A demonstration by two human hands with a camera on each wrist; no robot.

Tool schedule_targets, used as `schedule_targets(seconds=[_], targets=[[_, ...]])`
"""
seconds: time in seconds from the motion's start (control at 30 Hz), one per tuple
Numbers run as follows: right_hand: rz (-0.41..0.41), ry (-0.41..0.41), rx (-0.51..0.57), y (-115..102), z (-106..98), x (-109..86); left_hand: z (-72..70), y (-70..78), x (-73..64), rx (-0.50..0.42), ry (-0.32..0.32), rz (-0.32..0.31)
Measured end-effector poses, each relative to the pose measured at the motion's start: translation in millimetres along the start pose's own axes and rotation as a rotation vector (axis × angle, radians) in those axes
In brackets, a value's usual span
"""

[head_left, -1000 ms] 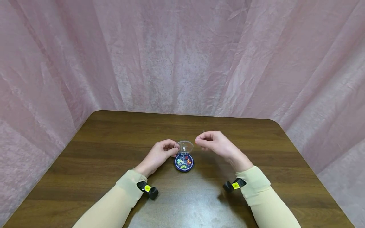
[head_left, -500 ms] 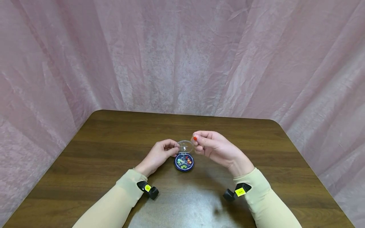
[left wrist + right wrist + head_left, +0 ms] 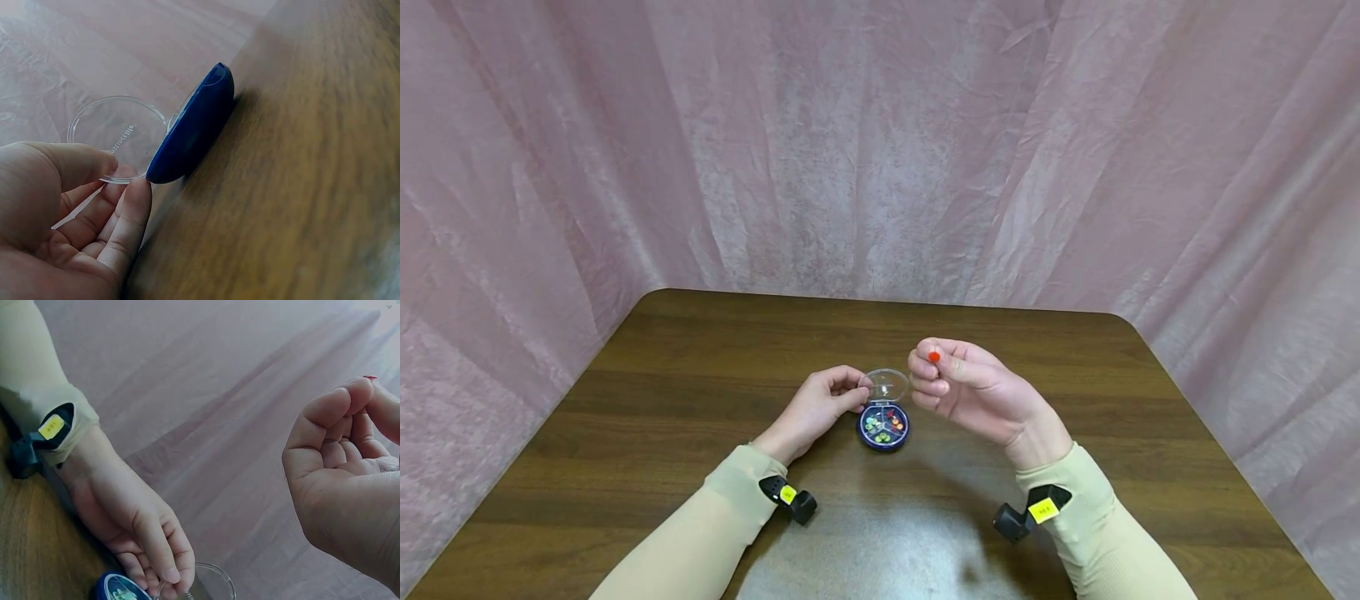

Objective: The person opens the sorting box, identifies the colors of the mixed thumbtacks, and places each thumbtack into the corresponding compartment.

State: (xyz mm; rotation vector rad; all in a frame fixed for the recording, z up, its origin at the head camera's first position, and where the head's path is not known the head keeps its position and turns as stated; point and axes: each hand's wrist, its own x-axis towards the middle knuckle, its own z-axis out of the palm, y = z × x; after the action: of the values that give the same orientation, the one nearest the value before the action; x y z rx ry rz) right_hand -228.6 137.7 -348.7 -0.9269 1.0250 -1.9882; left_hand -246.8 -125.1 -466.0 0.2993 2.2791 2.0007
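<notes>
A small round blue pill case point(image 3: 883, 446) sits on the table with its clear hinged lid point(image 3: 103, 128) raised. Dividers split it into three compartments holding tiny pieces: pale green and white at left, red and orange at right, yellow-green in front. My left hand point(image 3: 811, 412) pinches the lid's left edge between thumb and fingers, a fingertip right at the case's rim. Up to the right of the case, my right hand point(image 3: 981, 396) pinches a small round red piece point(image 3: 934, 357) between thumb and index finger, its other fingers curled. In the right wrist view only the red edge shows.
The brown wooden table point(image 3: 737, 333) has rounded far corners. Pink curtains point(image 3: 880, 150) hang behind it and on both sides. Each wrist wears a black strap camera, the left camera point(image 3: 802, 507) low near the tabletop, the right camera point(image 3: 1012, 523) likewise.
My right hand has turned palm-up and drawn slightly right and up, bringing the red piece into fuller view. The left hand and the pill case stay in place.
</notes>
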Motion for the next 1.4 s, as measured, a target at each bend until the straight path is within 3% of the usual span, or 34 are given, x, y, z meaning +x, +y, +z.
schedule_targets(seconds=[0.17, 0.27, 0.4, 0.47, 0.63, 0.77, 0.97, 1.4], targets=[[-0.001, 0.031, -0.078, 0.4, -5.7, -0.5, 0.0, 0.3, 0.1, 0.005, 0.003, 0.001], [0.030, 0.146, -0.250, 1.7, -10.7, 0.1, 0.0, 0.5, 0.2, 0.005, 0.004, 0.003], [0.140, 0.350, -0.665, 6.9, -15.6, 2.4, 0.0, 0.5, 0.2, 0.012, 0.007, -0.001], [0.199, 0.400, -0.906, 11.7, -17.5, 4.2, -0.4, 0.4, -0.1, 0.012, 0.006, -0.003], [0.254, 0.390, -1.439, 30.0, -23.8, 8.6, -0.6, 0.8, -1.1, 0.005, -0.001, -0.001], [0.265, 0.346, -1.690, 44.1, -26.9, 10.4, -0.8, 0.7, -1.5, 0.001, -0.004, 0.002], [0.236, 0.279, -1.825, 56.4, -25.9, 11.8, -0.5, 0.9, -1.5, 0.000, -0.009, 0.016], [0.203, 0.229, -1.882, 62.4, -29.1, 10.8, 0.7, 0.7, -1.9, -0.009, 0.001, 0.018]])
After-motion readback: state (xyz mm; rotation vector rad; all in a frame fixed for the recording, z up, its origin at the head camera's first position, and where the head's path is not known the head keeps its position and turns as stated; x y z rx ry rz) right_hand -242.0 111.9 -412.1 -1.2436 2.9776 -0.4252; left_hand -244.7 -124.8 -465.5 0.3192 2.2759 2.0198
